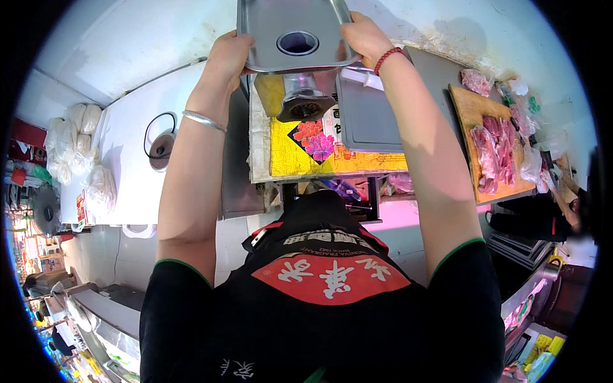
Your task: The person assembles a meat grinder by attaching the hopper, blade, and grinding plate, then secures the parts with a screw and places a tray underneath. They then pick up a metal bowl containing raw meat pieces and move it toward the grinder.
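Note:
Both my arms reach forward to a metal meat grinder, whose feed tray [294,19] has a round dark opening near its front edge. My left hand [231,56] grips the tray's left rim, thumb on top and fingers curled beneath. On the opposite rim my right hand [367,39] is closed the same way. Below the tray the grinder head [308,105] faces me with its perforated plate. A yellow sheet with flower prints [281,153] covers the table under it. Beside the grinder, on the right, lies a grey plastic lid or tray [370,121].
A wooden cutting board [468,137] with raw meat [495,153] and bagged meat stands at right, a co-worker [562,207] near it. At left a white chest-like surface [128,159] carries a round lid with a black cord [163,150] and several plastic bags [80,137].

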A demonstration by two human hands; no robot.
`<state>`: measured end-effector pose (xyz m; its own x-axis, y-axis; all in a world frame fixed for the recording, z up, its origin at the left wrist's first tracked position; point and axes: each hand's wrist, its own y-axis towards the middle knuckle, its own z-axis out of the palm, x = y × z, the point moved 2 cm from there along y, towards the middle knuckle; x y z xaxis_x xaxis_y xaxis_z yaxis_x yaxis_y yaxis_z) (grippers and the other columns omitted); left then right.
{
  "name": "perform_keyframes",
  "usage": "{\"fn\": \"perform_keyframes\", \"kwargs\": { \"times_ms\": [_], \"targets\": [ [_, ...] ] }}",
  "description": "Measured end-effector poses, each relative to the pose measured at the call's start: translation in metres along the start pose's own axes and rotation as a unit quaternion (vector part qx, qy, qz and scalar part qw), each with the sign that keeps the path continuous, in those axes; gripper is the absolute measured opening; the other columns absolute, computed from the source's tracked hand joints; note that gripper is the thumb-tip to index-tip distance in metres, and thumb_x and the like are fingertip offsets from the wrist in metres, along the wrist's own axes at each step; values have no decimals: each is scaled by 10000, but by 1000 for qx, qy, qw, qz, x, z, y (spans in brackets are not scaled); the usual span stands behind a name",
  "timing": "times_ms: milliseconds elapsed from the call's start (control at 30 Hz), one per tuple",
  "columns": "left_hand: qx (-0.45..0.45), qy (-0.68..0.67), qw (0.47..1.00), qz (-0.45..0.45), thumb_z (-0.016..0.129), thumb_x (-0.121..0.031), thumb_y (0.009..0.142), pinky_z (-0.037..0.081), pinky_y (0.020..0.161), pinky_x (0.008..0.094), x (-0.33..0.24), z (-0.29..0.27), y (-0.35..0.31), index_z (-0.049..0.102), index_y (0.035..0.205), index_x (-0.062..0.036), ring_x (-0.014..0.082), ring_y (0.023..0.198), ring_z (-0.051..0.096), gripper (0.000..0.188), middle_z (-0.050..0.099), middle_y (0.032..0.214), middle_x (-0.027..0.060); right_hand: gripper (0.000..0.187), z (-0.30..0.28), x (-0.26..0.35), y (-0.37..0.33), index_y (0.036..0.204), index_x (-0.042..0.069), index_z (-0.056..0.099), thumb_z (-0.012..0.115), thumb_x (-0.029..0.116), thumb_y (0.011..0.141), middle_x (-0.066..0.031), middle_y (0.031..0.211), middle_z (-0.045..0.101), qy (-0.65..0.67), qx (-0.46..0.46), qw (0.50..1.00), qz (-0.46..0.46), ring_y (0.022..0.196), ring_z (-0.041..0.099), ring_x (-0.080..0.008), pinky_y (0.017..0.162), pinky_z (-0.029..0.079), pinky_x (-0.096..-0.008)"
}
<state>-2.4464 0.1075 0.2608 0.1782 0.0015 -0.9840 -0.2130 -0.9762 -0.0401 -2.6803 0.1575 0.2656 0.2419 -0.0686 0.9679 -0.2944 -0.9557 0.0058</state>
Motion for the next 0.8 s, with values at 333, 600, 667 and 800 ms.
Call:
{"fn": "perform_keyframes", "kwargs": {
  "times_ms": [333,600,667,800],
  "targets": [
    [-26,-142,989,-43,456,-434,980,434,562,242,109,-22,-86,580,1206,-46,117,744,574,466,665,1027,72,437,-15,-79,-77,1150,38,555,425,416,973,-86,988,646,160,-102,982,-7,731,641,-173,560,518,-314],
    [98,30,937,-333,510,-235,965,504,602,247,354,-81,-281,618,1169,-57,134,761,643,292,687,929,73,247,-10,-304,-298,1044,71,601,489,273,958,-67,863,681,156,-121,904,379,631,634,-144,521,491,-276],
    [115,38,931,-344,504,-246,967,504,598,252,392,-89,-296,609,1183,-61,147,772,652,303,684,954,80,243,-15,-315,-302,1053,71,601,491,267,958,-67,872,683,165,-131,900,381,628,631,-141,520,487,-271],
    [139,75,928,-339,515,-285,964,501,609,258,324,-57,-279,613,1185,-67,144,775,654,326,681,962,86,219,-28,-325,-269,1032,55,606,481,223,966,-51,842,668,150,-133,919,340,616,621,-122,501,471,-241]
  ]
}}
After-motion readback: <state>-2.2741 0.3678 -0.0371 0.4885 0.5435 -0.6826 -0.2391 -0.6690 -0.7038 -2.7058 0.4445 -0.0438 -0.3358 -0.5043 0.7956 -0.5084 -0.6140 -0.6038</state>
